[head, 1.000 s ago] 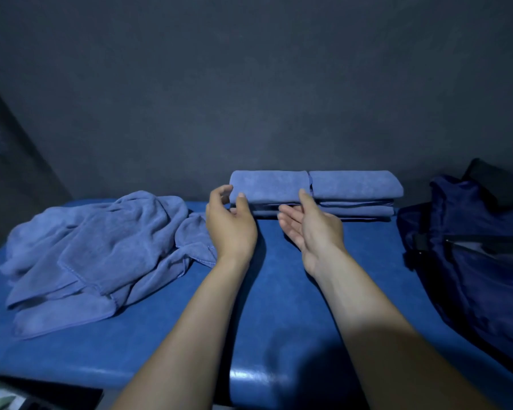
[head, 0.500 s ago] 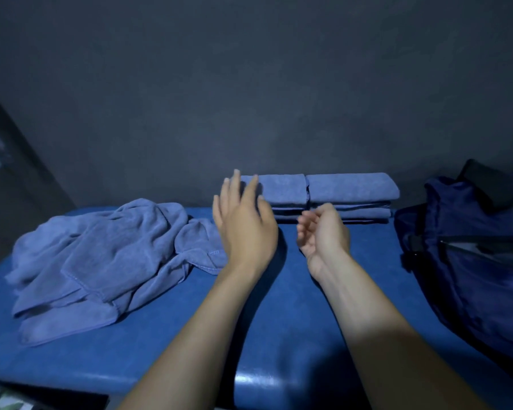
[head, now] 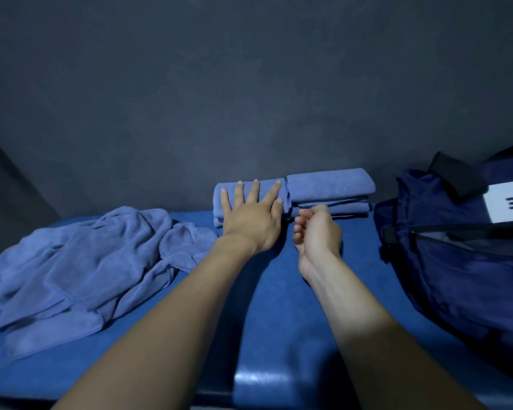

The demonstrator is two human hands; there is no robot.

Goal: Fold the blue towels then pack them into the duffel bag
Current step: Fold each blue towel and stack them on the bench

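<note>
The stack of folded blue terry towels point(head: 328, 192) lay at the far edge of the blue padded table point(head: 279, 291), against the dark grey wall point(head: 249, 84), with its layered edges facing the person. The left hand point(head: 251, 216) lay flat on the stack's left half, fingers straight and spread, pressing down on the top layer. The right hand point(head: 317, 232) hovered just in front of the stack's lower layers, palm turned inward, its fingers loosely curled and gripping nothing; whether its fingertips touched the cloth could not be told.

To the left, near the stack but apart from it, sat a heap of crumpled, unfolded blue towels point(head: 80, 273). To the right stood the navy fabric duffel bag point(head: 462, 261), its zip apparently parted, with a white label near its top.

The step in hand looked like squaring and compressing the finished stack. To do it well, the flat hand would need to keep even pressure so the layers did not slide, while the other nudged the loose edges flush. Lifting would likely need both hands beneath, or the bottom folds might spill open.
</note>
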